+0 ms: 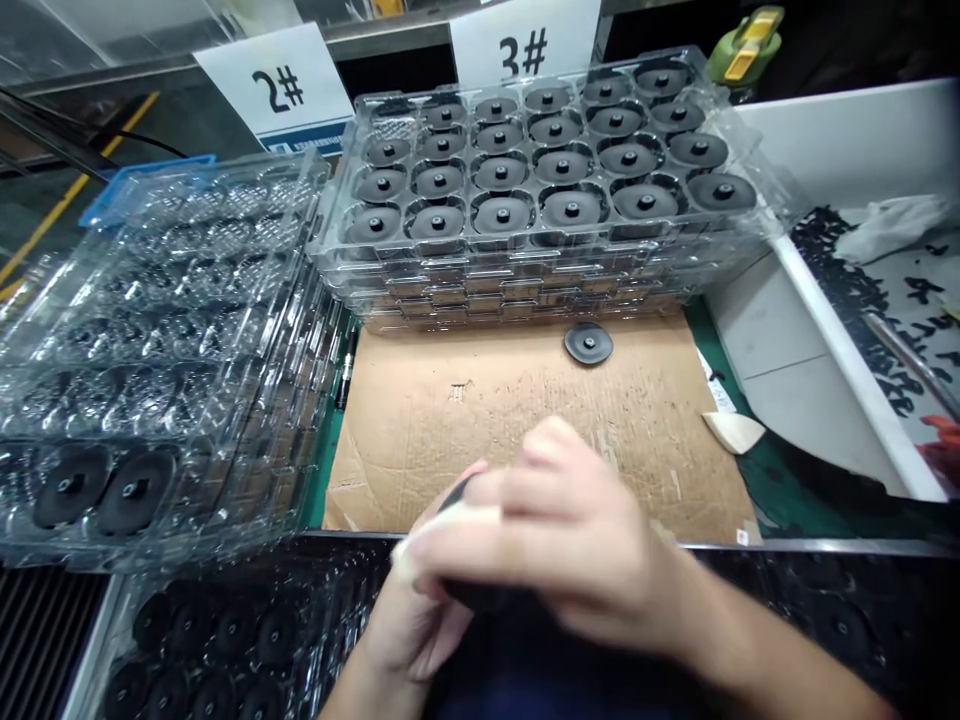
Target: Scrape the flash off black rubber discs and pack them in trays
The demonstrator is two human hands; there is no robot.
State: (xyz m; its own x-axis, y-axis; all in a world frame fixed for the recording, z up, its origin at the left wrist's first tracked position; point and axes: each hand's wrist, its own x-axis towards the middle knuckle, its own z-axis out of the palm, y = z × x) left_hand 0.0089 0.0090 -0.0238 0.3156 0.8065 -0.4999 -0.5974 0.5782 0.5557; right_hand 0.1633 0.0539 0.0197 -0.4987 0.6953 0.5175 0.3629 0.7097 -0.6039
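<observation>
My two hands meet low in the middle, above the near edge of the cardboard. My left hand is wrapped round a dark oval part, mostly hidden by my right hand. My right hand lies over it, fingers curled in and smeared by motion. Something whitish shows at its fingertips; I cannot tell whether it is a cloth or a finger cover. Beyond the hands, a loose black oval disc with a small central stud rests on the cardboard sheet.
Stacked clear trays full of black discs stand at the back. Another clear tray stack on the left holds two discs in its near row. A white bin with black scraps is at right, beside a cream wedge-shaped piece.
</observation>
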